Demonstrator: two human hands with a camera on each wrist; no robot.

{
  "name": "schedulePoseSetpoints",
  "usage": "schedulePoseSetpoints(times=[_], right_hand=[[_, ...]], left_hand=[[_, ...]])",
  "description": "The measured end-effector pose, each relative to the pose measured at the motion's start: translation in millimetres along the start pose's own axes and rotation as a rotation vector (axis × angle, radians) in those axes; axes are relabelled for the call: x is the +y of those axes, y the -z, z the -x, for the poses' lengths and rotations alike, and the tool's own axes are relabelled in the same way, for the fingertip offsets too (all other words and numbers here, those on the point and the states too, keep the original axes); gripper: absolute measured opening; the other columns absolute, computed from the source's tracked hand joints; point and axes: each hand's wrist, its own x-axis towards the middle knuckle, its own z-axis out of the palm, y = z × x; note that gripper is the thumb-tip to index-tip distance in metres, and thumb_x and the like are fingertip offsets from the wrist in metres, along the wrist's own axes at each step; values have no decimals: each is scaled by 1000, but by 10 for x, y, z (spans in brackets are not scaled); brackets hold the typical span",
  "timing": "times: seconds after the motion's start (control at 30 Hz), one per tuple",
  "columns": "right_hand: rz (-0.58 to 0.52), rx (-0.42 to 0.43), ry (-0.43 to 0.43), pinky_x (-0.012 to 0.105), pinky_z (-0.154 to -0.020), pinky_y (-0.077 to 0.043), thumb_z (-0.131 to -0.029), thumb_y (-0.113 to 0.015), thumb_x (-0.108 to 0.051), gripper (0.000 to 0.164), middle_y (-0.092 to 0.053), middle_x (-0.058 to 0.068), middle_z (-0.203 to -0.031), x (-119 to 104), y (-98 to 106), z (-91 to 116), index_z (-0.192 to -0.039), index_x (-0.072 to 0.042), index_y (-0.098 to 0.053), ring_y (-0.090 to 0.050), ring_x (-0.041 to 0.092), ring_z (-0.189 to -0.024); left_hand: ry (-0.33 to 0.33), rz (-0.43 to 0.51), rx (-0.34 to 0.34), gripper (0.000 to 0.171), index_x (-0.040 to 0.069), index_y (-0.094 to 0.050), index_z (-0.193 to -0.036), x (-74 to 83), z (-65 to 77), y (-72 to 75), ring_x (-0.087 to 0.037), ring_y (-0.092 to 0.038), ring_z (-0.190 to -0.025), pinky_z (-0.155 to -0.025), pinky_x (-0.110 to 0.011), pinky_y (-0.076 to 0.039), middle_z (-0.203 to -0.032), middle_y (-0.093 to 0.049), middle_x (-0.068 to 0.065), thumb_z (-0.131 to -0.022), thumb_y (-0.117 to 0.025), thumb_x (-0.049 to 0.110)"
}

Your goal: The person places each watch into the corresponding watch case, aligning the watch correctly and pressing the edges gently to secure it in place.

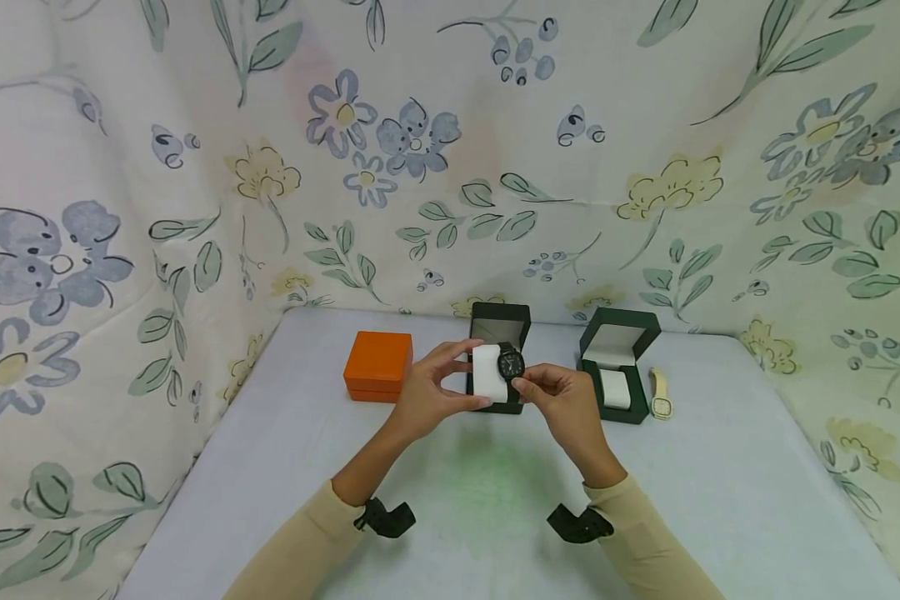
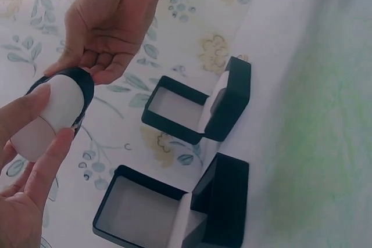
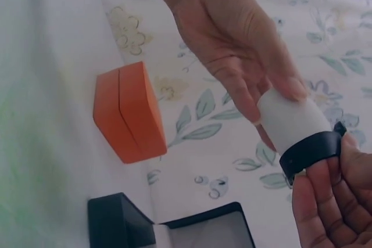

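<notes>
My left hand (image 1: 427,392) grips a white watch cushion (image 1: 487,372) between thumb and fingers. Around the cushion's right end sits a black wristwatch (image 1: 510,363), dial facing up in the head view. My right hand (image 1: 566,408) pinches the watch by its strap and case edge. In the right wrist view, the black strap (image 3: 311,152) circles the end of the white cushion (image 3: 293,117). Behind both hands stands a black watch box (image 1: 501,315) with its lid raised, partly hidden by the cushion and watch.
An orange box (image 1: 378,367) with its lid down stands left of the hands. To the right, a dark green watch box (image 1: 619,329) is open with a white cushion (image 1: 615,389) inside. Beside it lies a gold watch (image 1: 660,396). Floral cloth (image 1: 450,233) hangs behind the white table (image 1: 285,467).
</notes>
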Motion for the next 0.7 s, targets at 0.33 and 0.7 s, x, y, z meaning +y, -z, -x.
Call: schedulePoseSetpoints(times=[0.33, 0.7], right_hand=[[16, -15, -95, 28, -72, -59, -92, -77, -11, 14, -73, 10, -85, -49, -22, 0, -96, 2, -76, -70, 21, -74], [-16, 22, -94, 26, -72, -58, -91, -78, -12, 15, -73, 11, -86, -72, -62, 28, -94, 2, -76, -69, 18, -76]], left_hand=[[5, -47, 7, 76, 28, -61, -142, -8, 22, -7, -28, -65, -114, -73, -34, -63, -136, -57, -3, -76, -90, 6], [-20, -78, 19, 76, 21, -60, -144, -12, 9, -22, -29, -66, -111, -71, -32, -63, -137, -57, -6, -76, -89, 6]])
